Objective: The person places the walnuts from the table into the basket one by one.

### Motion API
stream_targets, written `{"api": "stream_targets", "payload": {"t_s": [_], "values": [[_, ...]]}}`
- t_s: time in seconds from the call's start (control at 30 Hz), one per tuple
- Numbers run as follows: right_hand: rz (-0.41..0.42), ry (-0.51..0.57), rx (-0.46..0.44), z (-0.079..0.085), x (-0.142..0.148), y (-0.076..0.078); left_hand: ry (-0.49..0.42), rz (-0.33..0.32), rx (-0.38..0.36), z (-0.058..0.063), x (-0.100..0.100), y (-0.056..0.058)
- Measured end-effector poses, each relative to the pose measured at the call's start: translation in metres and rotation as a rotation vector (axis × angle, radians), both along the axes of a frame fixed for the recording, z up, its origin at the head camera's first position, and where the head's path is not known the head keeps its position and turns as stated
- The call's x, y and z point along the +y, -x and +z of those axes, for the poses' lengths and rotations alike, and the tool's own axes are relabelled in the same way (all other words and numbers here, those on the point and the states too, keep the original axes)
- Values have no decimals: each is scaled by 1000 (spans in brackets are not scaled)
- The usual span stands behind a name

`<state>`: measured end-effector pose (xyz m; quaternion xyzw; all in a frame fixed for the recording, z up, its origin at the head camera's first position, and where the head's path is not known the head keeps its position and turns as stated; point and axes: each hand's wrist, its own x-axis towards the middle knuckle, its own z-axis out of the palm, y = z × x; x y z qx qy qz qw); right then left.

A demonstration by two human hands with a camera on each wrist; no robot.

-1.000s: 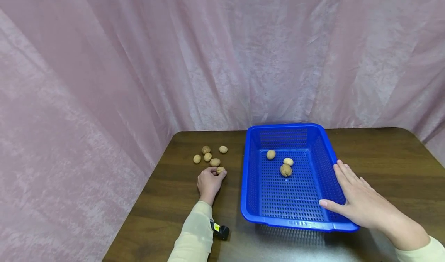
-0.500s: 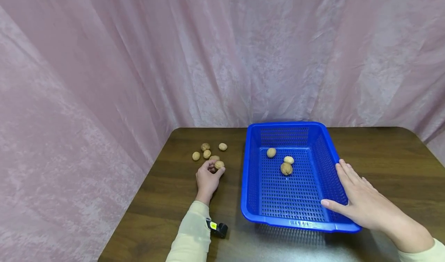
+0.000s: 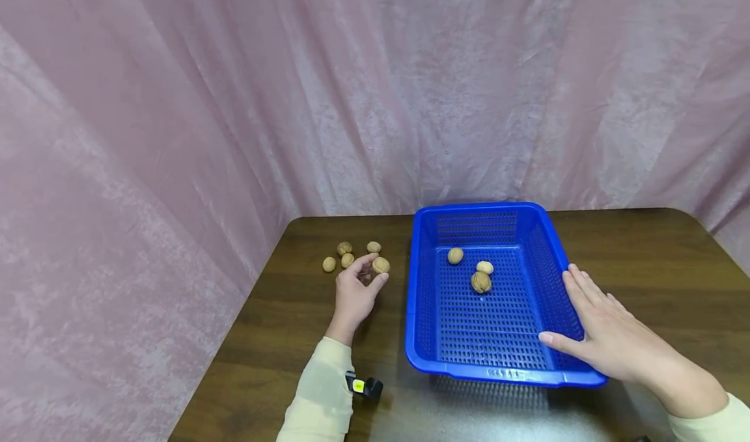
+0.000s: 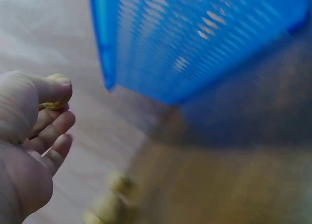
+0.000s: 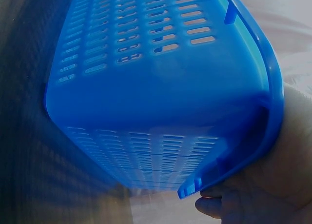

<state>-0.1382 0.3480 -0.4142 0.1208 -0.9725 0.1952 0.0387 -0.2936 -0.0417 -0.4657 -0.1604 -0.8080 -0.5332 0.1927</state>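
In the head view my left hand (image 3: 353, 299) pinches a walnut (image 3: 381, 265) between thumb and fingers, raised above the table left of the blue plastic basket (image 3: 413, 299). The left wrist view shows the held walnut (image 4: 58, 90) at the thumb tip, with the other fingers loosely bent. My right hand (image 3: 615, 338) rests on the basket's right rim, fingers straight and thumb reaching over the inside. Three nuts lie on the basket floor: a walnut (image 3: 455, 255), a smaller pale nut (image 3: 484, 267) and a darker walnut (image 3: 481, 282).
Several walnuts (image 3: 347, 260) lie on the wooden table (image 3: 281, 325) beyond my left hand, which may hide another. A pink curtain (image 3: 351, 103) hangs behind the table and along its left side. A black wrist camera (image 3: 372, 388) sits on my left sleeve.
My left hand has lifted the walnut off the table and carried it slightly up and to the right. The right hand stays on the basket rim.
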Motion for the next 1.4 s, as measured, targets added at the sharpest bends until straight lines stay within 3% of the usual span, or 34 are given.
{"api": "stream_targets", "payload": {"t_s": [0.17,0.37,0.47,0.6,0.77,0.9,1.0,1.2,1.4], "values": [[3,-3,3,1,-1,1,132,-133,71,47,6,-8],[5,-2,9,1,-2,1,317,-373,123,106,33,-11],[3,1,4,1,-2,1,381,-474,131,125,57,-9],[-7,10,-9,-1,-2,2,460,-559,98,136,95,-3],[-11,16,-8,-3,-3,2,540,-596,17,130,141,9],[-12,11,-16,-2,-6,2,581,-601,-54,113,172,16],[-10,11,-21,-2,-8,1,636,-600,-68,96,188,18],[-6,12,-18,-1,-11,0,788,-640,-82,66,198,16],[-2,12,-20,-1,-11,-3,864,-701,-106,49,201,13]]}}
